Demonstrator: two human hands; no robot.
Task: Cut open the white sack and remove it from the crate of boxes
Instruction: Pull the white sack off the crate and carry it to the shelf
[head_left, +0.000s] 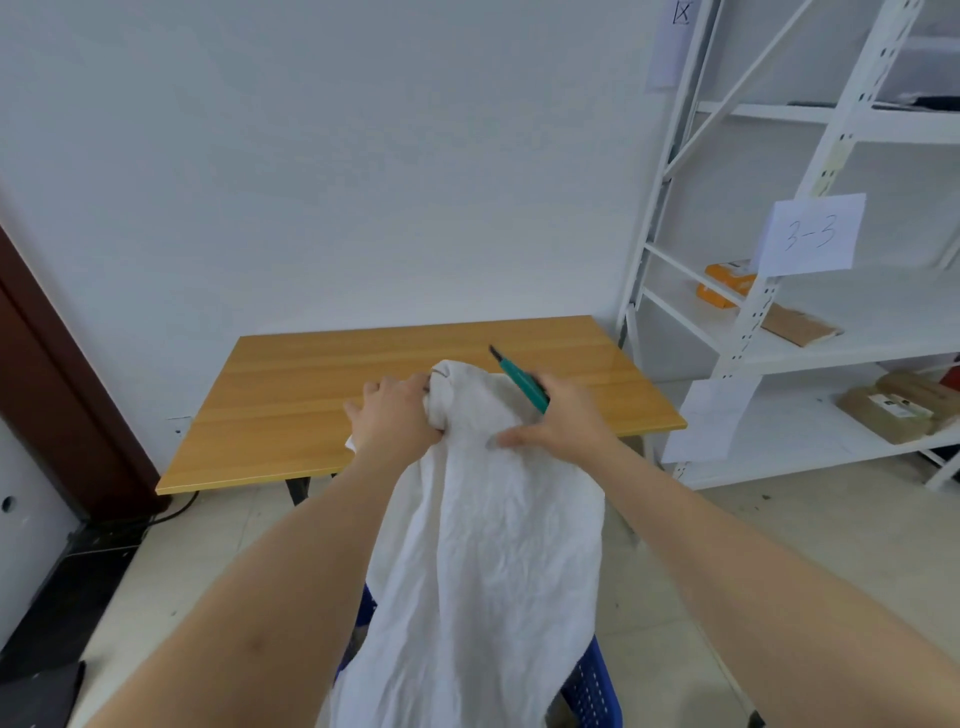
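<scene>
Forearms reach in from the near edge. Left hand (400, 415) bunches the white sack (483, 545) at its top; right hand (556, 421) grips sack and a green cutter (522, 382) together. Sack hangs over the blue crate (592, 686), boxes hidden. Step, likely: lifting sack away. Next: pull clear without snagging. Wooden table (311, 405) beyond; white shelving (779, 312) right.

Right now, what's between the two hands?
In the head view, only the bunched top of the white sack lies between the left hand and the right hand, which also holds a green utility knife.
</scene>
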